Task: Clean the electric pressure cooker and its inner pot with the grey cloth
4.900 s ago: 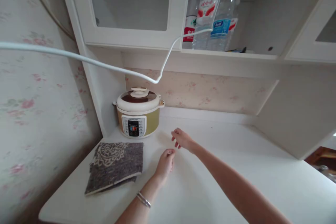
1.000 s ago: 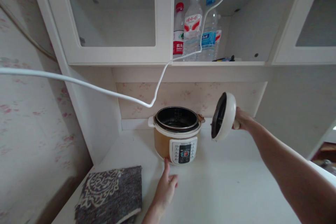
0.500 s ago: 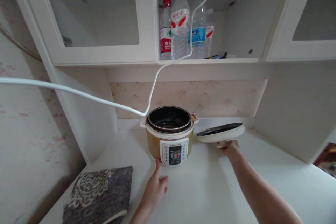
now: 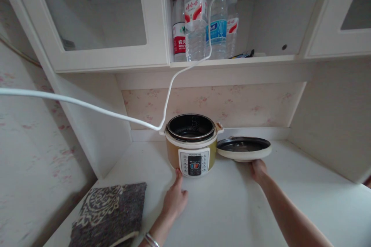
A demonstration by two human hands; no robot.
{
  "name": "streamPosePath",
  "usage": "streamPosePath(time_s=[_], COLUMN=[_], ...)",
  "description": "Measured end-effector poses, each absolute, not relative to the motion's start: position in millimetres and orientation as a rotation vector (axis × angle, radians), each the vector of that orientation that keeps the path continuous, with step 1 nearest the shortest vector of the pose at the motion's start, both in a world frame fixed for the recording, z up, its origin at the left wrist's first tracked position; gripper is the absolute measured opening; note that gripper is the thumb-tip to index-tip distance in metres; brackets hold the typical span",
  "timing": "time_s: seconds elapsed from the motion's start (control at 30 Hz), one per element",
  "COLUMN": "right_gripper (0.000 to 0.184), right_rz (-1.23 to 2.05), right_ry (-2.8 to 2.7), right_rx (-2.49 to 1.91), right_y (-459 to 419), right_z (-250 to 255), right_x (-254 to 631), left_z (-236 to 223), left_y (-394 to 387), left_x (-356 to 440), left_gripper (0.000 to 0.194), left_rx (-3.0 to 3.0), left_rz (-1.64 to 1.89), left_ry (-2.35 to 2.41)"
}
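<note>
An electric pressure cooker (image 4: 172, 150), gold and white with a control panel in front, stands on the white counter. Its top is uncovered, and a dark inner pot (image 4: 185, 129) with a metal rim shows inside. My left hand (image 4: 175, 197) rests low in front of it, a finger against the cooker's lower front and the thumb apart, grasping nothing. To the right of the cooker, my right hand (image 4: 259, 170) grips the round lid (image 4: 246, 156) from below. The lid's dark inner face is turned up; the fingers beneath it are partly hidden.
A folded grey cloth (image 4: 127, 204) with a pale pattern lies at the left. A white cable (image 4: 116, 115) hangs across the view in front of the cabinet. Several plastic bottles (image 4: 196, 23) stand on the open shelf (image 4: 269, 60). Side panels flank the counter (image 4: 220, 208).
My right hand has brought the lid to a more level tilt, so more of its dark inner face shows. My left hand stays at the cooker's base. The view has shifted slightly.
</note>
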State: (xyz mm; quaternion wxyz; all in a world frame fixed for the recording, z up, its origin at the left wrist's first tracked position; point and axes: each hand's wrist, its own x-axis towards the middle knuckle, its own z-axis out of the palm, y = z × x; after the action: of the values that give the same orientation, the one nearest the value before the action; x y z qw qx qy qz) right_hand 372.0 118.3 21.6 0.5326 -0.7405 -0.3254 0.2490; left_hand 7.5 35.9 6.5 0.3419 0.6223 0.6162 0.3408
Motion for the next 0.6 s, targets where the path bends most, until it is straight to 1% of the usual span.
streamPosePath(time_s=[0.1,0.23,0.33,0.47,0.6], right_gripper=[0.037,0.033,0.03,0.033,0.04], right_rz=[0.584,0.71,0.726,0.736,0.795], right_ry=[-0.656,-0.55,-0.511,-0.537,-0.523], right_rx=[-1.629,-1.324,-1.218,-1.186,-1.215], right_y=[113.5,95.1,75.4,49.0,20.0], right_z=[16.7,1.0,-11.6,-19.9,-21.4], right_x=[386.1,385.6,377.1,367.6,354.5], left_z=[3.6,5.5,7.9,9.6,12.1], left_y=[36.2,37.1,37.6,34.2,29.6], left_x=[11.3,9.3,6.9,7.6,6.5], left_gripper=[0.075,0.077,0.077,0.079,0.079], left_rx=[1.736,1.85,1.927,1.943,1.893], left_rz=[0.88,0.672,0.575,0.548,0.606], left_ry=[1.656,1.681,1.727,1.754,1.679])
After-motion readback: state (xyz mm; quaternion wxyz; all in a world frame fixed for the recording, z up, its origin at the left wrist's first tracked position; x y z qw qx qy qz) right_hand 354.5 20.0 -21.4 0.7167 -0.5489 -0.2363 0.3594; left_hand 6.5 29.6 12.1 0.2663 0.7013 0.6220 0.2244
